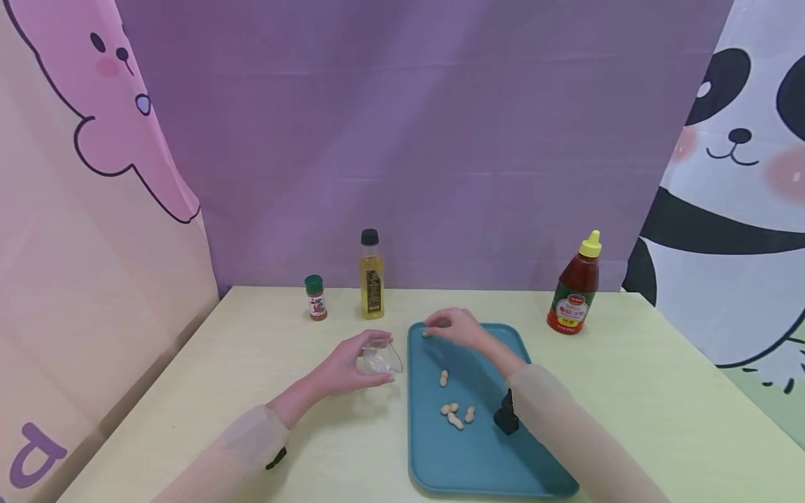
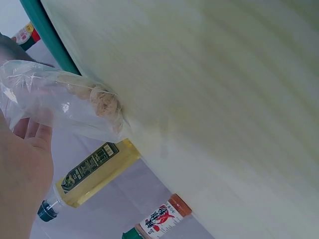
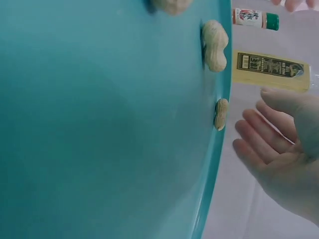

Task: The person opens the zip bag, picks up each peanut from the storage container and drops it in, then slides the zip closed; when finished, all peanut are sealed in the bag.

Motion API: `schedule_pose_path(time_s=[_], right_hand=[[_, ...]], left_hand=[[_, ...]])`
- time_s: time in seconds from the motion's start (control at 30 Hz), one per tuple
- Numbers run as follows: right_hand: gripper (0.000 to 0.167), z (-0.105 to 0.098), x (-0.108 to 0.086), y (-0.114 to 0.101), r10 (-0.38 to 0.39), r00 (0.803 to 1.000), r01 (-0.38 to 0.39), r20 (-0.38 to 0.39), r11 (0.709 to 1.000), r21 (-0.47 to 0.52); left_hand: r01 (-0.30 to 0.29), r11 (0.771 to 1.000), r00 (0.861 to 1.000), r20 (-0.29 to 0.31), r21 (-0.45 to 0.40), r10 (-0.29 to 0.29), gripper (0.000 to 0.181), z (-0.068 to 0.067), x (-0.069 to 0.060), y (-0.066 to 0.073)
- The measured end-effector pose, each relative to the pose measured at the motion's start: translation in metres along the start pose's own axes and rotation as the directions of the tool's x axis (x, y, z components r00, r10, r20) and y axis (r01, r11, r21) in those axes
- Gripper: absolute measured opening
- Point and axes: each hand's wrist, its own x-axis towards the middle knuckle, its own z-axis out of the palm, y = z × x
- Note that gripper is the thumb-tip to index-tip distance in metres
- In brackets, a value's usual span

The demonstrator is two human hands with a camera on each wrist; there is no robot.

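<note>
My left hand holds a clear plastic bag just left of the blue tray, thumb and fingers spread at its sides. In the left wrist view, tan peanuts show through the far end of the bag. Over the tray's far left corner is my right hand, its fingers loosely bent. The right wrist view shows that hand with fingers apart and nothing between them, near a peanut by the tray rim. Several more peanuts lie on the tray.
Behind the tray's left side stand a small green-capped spice jar and a bottle of yellow oil. A red sauce bottle with a yellow cap stands at the back right. A purple cloth hangs behind the table.
</note>
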Motion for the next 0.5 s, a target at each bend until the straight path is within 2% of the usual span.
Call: schedule_pose_path(time_s=[0.23,0.5], right_hand=[[0.034,0.0007,-0.0011,0.0069,0.005,0.988,0.004,0.156,0.998,-0.057],[0.024,-0.0007,-0.0051,0.0072,0.018,0.985,-0.016,0.170,1.000,-0.010]], left_hand=[[0.007,1.000,1.000,0.003,-0.001,-0.007,0.068,0.0000,-0.0003,0.0008],[0.031,0.999,0.999,0.009,0.007,-0.031,0.069,0.0000,-0.0010,0.0022]])
